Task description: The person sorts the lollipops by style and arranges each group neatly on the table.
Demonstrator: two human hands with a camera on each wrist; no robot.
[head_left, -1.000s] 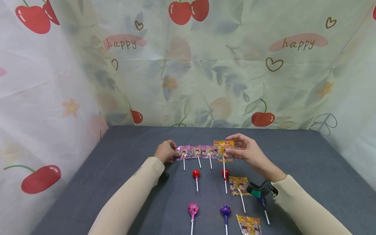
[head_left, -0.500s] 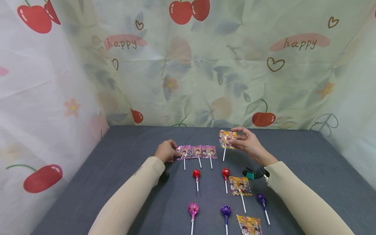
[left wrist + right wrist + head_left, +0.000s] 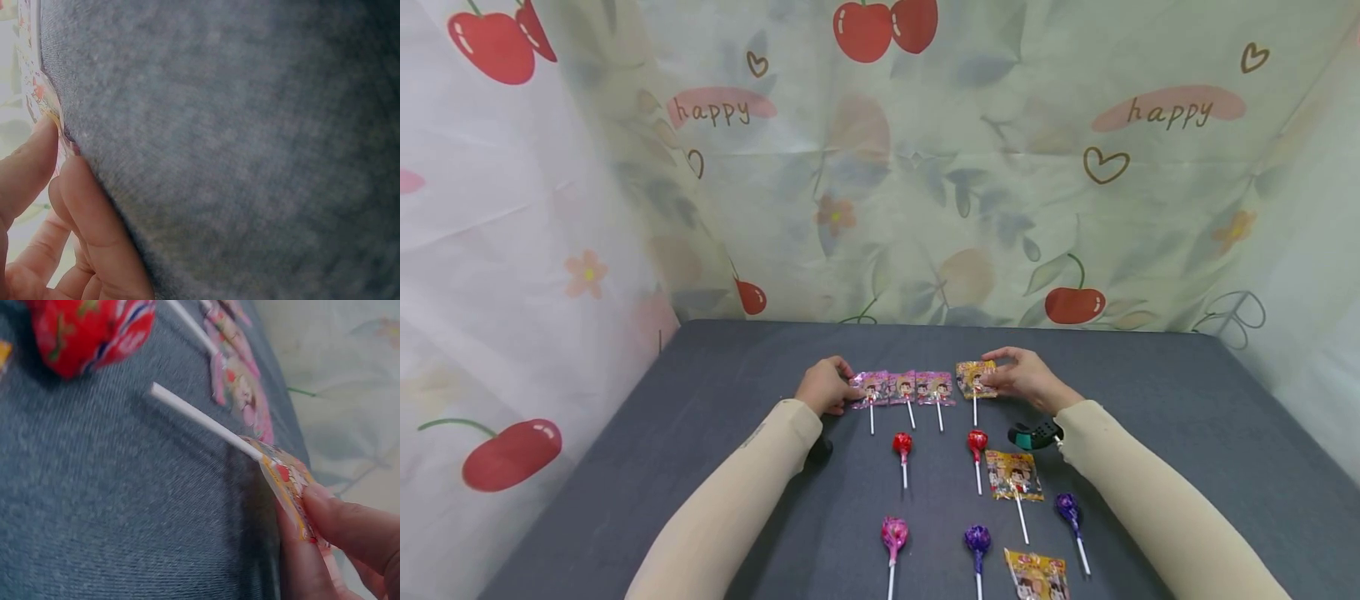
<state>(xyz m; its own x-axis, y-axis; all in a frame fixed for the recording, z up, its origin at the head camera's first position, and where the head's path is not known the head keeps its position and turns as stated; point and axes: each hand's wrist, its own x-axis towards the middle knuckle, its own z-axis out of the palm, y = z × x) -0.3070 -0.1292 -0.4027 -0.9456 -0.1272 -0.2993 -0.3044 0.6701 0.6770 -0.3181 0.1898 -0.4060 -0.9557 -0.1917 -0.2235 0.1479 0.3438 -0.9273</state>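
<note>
At the back of the dark table, my left hand (image 3: 826,387) pinches the left edge of a pink-wrapped lollipop (image 3: 872,387). Thumb and finger meet on its wrapper in the left wrist view. Two more pink-wrapped lollipops lie in a row to its right, one in the middle (image 3: 902,387) and one at the right end (image 3: 935,387). Just past that row, my right hand (image 3: 1028,382) grips a yellow-wrapped lollipop (image 3: 973,379) by its right edge. Its white stick (image 3: 206,421) points toward the front, and a shadow falls on the cloth below it in the right wrist view.
Nearer the front lie two red lollipops, left (image 3: 902,445) and right (image 3: 977,443), a pink one (image 3: 894,533) and two purple ones (image 3: 977,540). A yellow-wrapped lollipop (image 3: 1015,477) and a yellow packet (image 3: 1037,575) lie front right. Printed cloth (image 3: 917,183) hangs behind the table.
My right hand lifted the yellow-wrapped lollipop back and away from overlapping the pink row, then lowered it beside the row's right end. The left hand stayed in place.
</note>
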